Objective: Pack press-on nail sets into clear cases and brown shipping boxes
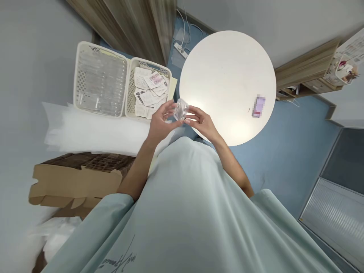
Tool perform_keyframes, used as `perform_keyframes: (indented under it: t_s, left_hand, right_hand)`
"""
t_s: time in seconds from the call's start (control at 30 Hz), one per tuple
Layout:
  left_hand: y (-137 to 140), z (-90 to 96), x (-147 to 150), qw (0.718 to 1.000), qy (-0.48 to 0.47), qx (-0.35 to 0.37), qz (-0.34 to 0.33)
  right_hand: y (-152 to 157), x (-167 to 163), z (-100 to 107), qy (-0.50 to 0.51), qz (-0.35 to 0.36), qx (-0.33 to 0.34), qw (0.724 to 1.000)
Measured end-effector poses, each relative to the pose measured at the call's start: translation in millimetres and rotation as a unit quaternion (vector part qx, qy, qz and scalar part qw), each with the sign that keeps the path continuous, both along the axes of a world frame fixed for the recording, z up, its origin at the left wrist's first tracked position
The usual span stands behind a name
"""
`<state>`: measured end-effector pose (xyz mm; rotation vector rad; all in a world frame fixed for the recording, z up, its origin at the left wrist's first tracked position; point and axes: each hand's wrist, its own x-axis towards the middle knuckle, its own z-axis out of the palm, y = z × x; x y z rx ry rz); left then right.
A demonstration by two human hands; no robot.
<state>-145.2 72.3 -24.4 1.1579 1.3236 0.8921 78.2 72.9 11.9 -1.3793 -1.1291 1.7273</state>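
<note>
Both hands hold a small clear plastic case [181,110] in front of my body, near the left edge of the round white table [224,68]. My left hand [162,121] grips its left side, thumb at the lower edge and fingers at the upper left. My right hand [202,122] pinches the right side between thumb and fingers. Whatever the case contains, if anything, is too small to make out. Just to the left stands a white basket of printed cards [170,74]. Beyond it, another white basket [76,76] is packed with stacked clear plastic pieces.
A pixelated purple item [258,106] lies on the table's right side. White sheeting [93,131] and an opened cardboard box [79,185] are at the left. A power strip [180,50] with cables sits on the blue floor. Wooden shelving [309,62] stands at right.
</note>
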Motion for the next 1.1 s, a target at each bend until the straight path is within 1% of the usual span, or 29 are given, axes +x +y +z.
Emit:
perform_keyframes:
  t_s: [0.07, 0.17, 0.33, 0.43, 0.53, 0.67, 0.8, 0.93, 1.1]
  left_hand:
    - [-15.8, 15.9, 28.1, 1.000, -0.024, -0.017, -0.012]
    - [-25.8, 27.2, 62.5, 0.997, -0.050, -0.044, -0.032]
    - [-27.7, 23.9, 106.7, 0.992, -0.073, -0.075, -0.067]
    - [-28.4, 22.9, 127.5, 0.990, -0.064, -0.101, -0.081]
    - [-29.0, 28.0, 144.3, 0.984, -0.053, -0.136, -0.097]
    - [-28.5, 36.2, 160.9, 0.978, -0.057, -0.165, -0.113]
    - [-26.8, 38.0, 171.0, 0.977, -0.067, -0.166, -0.114]
    - [-27.2, 38.9, 172.9, 0.975, -0.086, -0.172, -0.111]
    - [-32.8, 41.8, 165.8, 0.967, -0.133, -0.191, -0.103]
  right_hand:
    - [-0.9, 21.6, 1.1, 0.024, 0.010, 0.000, 1.000]
    - [-7.8, 58.7, 1.5, 0.036, 0.025, -0.012, 0.999]
    - [-24.5, 113.3, -5.6, 0.047, 0.027, -0.038, 0.998]
    - [-32.9, 135.6, -11.5, 0.059, 0.015, -0.052, 0.997]
    - [-39.0, 152.2, -13.4, 0.066, 0.012, -0.071, 0.995]
    - [-45.2, 168.2, -12.1, 0.075, 0.009, -0.080, 0.994]
    - [-50.8, 177.2, -12.9, 0.086, -0.004, -0.070, 0.994]
    - [-56.3, 183.1, -12.0, 0.091, -0.010, -0.063, 0.994]
    - [-64.7, 190.8, -8.8, 0.100, 0.001, -0.050, 0.994]
